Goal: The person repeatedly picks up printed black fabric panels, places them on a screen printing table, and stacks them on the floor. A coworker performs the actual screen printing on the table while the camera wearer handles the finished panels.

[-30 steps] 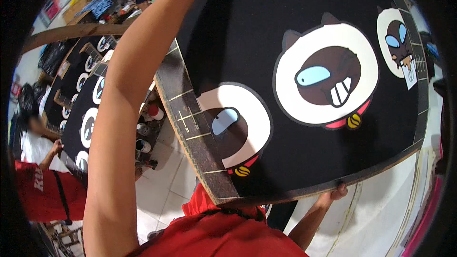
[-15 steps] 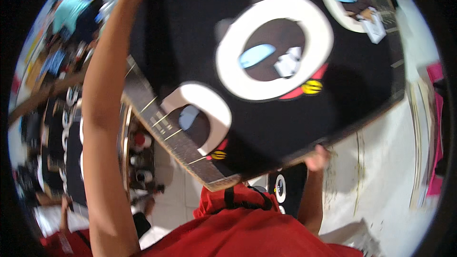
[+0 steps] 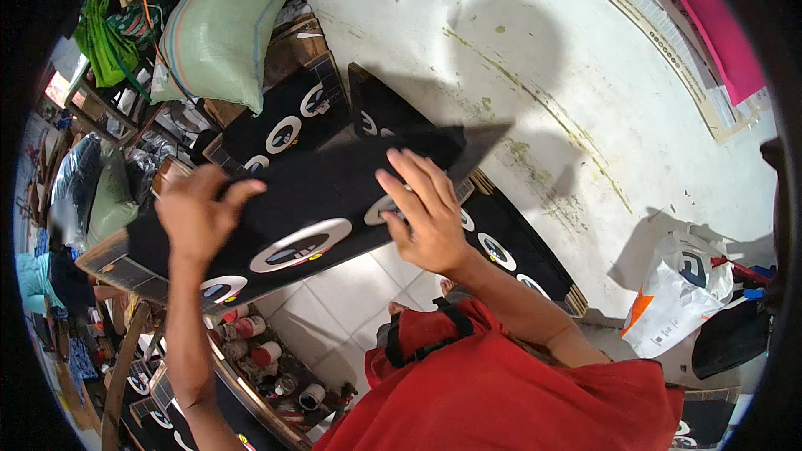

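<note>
The board (image 3: 288, 209) is seen tilted in front of the body, its black face marked with white-ringed prints (image 3: 301, 245). The right hand (image 3: 430, 221) is held wide over its right part, fingers spread; the left hand (image 3: 199, 210) is held over its left part, thumb set apart, but whether the board is gripped there cannot be told. For steady handling, the weight is best shared between both ends by the dark borders (image 3: 117, 263), and the prints are best left untouched, as they could be smudged. Just beyond, another board (image 3: 284, 121) is partly hidden by a green sack (image 3: 221, 29), and a stack (image 3: 522, 255) is leaned near the wall (image 3: 501, 75); corners could easily be knocked there. To the right of the left forearm (image 3: 192, 342), jars (image 3: 267, 353) are crowded beside the tiled floor (image 3: 368, 292); a white bag (image 3: 681, 284) is seen near the wall, well apart from the hands
</note>
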{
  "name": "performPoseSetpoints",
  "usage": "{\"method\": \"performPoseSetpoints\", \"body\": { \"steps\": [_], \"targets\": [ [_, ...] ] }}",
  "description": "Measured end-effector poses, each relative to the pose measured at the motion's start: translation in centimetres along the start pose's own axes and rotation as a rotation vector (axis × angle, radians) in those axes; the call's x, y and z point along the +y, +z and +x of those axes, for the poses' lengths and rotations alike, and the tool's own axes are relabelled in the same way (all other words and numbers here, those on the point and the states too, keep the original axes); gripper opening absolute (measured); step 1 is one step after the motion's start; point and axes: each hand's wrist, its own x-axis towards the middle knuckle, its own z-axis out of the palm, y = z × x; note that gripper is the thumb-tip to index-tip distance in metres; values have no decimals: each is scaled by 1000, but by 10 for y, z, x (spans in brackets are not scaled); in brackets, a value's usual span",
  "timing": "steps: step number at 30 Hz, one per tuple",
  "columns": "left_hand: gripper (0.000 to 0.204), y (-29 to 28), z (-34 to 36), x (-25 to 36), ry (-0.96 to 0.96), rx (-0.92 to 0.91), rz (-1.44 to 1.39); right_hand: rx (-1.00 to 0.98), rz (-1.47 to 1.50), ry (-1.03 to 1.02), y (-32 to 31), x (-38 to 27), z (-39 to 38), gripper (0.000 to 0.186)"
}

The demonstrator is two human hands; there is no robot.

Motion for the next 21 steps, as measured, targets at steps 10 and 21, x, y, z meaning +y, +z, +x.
{"method": "performPoseSetpoints", "body": {
  "steps": [10,21],
  "targets": [
    [39,127,-56,71,150,-389,-364,-736,236,204,81,47,-39,18],
    [63,184,-279,165,-732,-940,-492,-780,-43,626,84,166,-301,22]
  ]
}}
